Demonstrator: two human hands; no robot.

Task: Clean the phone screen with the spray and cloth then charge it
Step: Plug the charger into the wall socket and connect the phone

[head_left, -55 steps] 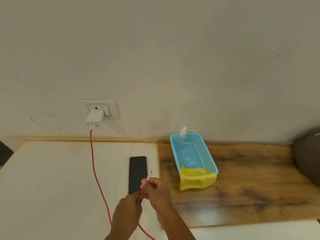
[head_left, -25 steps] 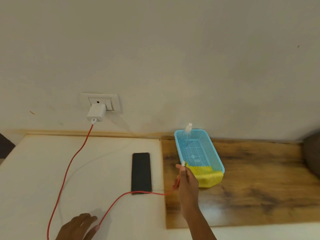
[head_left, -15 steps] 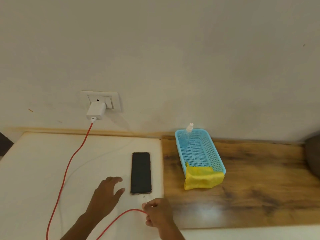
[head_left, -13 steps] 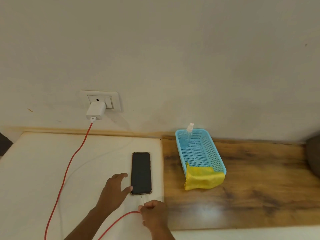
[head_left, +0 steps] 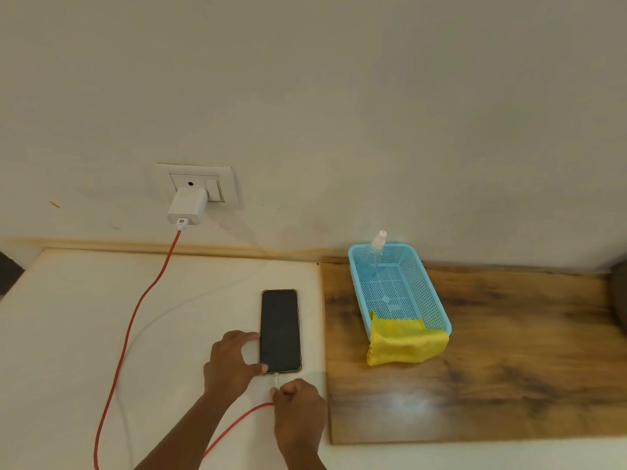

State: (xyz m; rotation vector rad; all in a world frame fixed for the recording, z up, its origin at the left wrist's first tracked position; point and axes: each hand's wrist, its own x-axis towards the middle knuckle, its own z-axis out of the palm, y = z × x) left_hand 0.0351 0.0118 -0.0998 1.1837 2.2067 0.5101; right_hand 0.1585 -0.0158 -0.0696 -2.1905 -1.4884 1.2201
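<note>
The black phone [head_left: 280, 329] lies face up on the white tabletop [head_left: 68, 317], its screen dark. My left hand [head_left: 230, 362] grips its lower left corner, thumb at the bottom edge. My right hand [head_left: 298, 407] pinches the white plug of the red charging cable [head_left: 132, 317], whose tip touches the phone's bottom port. The cable runs up to a white charger [head_left: 185, 206] in the wall socket [head_left: 200, 183]. The clear spray bottle [head_left: 372, 256] stands in the far end of a blue basket [head_left: 437, 300]. The yellow cloth [head_left: 403, 342] hangs over the basket's near rim.
A wood-grain board [head_left: 509, 361] carries the basket, to the right of the white top. A thin white cord [head_left: 190, 301] curves across the white surface. A dark rounded object [head_left: 620, 300] sits at the right edge. The wall is close behind.
My right hand brought the cable plug from beside the basket down to the phone's bottom edge. My left hand moved from the table's front up to the phone's lower left corner.
</note>
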